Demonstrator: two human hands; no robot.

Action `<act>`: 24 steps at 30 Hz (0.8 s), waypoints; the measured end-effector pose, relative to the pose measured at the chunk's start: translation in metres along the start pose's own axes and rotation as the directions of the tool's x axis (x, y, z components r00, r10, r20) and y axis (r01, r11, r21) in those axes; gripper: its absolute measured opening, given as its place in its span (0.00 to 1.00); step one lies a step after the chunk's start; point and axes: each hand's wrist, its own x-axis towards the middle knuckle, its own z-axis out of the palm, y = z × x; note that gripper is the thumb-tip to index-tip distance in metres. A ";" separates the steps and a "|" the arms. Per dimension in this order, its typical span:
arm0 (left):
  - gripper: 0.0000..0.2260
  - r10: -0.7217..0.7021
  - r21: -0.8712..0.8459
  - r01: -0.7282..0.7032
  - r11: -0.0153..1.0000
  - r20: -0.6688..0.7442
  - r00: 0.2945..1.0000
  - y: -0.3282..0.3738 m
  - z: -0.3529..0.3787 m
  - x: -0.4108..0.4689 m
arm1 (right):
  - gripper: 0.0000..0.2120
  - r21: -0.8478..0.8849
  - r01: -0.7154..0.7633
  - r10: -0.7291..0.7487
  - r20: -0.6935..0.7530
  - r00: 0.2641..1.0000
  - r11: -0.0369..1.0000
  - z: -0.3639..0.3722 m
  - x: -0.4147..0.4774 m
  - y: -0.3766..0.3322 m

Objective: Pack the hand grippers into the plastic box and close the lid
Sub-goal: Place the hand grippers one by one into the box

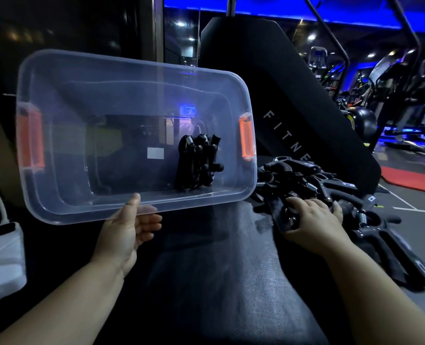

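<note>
My left hand (128, 227) grips the near rim of the clear plastic box (64, 135), which has orange latches on both short ends and is tilted with its opening toward me. A few black hand grippers (198, 162) lie bunched inside it near the right end. To the right, a pile of black hand grippers (313, 180) with metal springs lies on the dark padded bench (219, 282). My right hand (311, 221) rests on the near part of that pile with fingers curled over one gripper. No lid is visible.
A black upright pad with white lettering (288, 115) stands behind the pile. A white object (0, 255) sits at the left edge. Gym machines (393, 78) under blue light fill the right background, with a red mat (410, 180) on the floor.
</note>
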 end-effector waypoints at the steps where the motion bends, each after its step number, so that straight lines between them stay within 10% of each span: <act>1: 0.19 0.000 0.000 0.000 1.000 0.000 1.000 -0.001 0.000 0.000 | 0.34 0.005 0.004 -0.004 -0.011 1.000 1.000 0.000 0.000 0.001; 24: 0.19 0.001 -0.018 -0.001 1.000 0.005 1.000 0.001 -0.001 0.000 | 0.33 0.006 0.165 -0.165 0.066 0.984 0.986 -0.024 -0.033 -0.063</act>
